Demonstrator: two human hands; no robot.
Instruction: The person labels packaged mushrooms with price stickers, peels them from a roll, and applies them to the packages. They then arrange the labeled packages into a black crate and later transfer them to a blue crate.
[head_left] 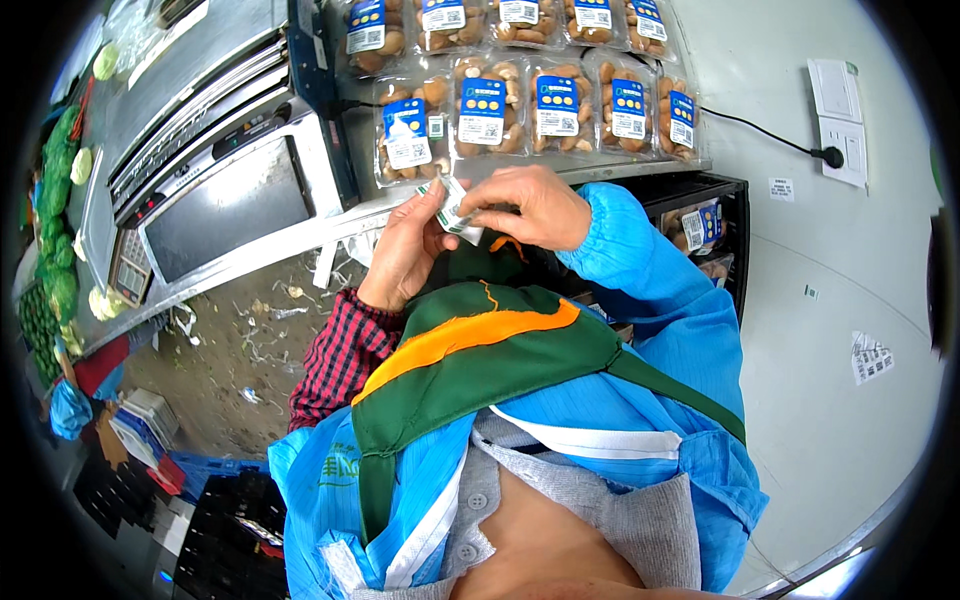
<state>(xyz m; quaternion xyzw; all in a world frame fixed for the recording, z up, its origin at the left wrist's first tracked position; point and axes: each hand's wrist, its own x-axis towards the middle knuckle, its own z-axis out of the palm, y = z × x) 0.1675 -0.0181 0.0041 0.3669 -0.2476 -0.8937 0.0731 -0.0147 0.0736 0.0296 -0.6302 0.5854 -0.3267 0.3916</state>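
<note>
Wearing a bright blue jacket point(660, 270) under a dark green cloth apron with an orange band point(490, 378), the person is holding both bare hands close together, just in front of a grey metal desk point(345, 222). The left hand point(405, 245), coming out of a red-and-black checked sleeve point(335, 355), is pinching a small white paper label bundle with green marks point(453, 212). Can't really tell if it's one folded strip or a stack. The right hand point(530, 208) is curling in from the other side, fingers bunched up narrow at the bundle; whether they're actually gripping it, no idea. Right behind, five clear plastic packs of brown mushrooms with blue-and-white labels point(557, 108) are lying in a row, the leftmost also showing a little white-and-green sticker point(436, 127). Off left, a grey metal machine with a dark flat plate point(230, 210) is sitting on the desk, while a black plastic crate point(742, 245) on the right is holding more packs. Another row is lying further back, and a black plug point(829, 157) is sticking out of a white wall socket point(848, 142).
</note>
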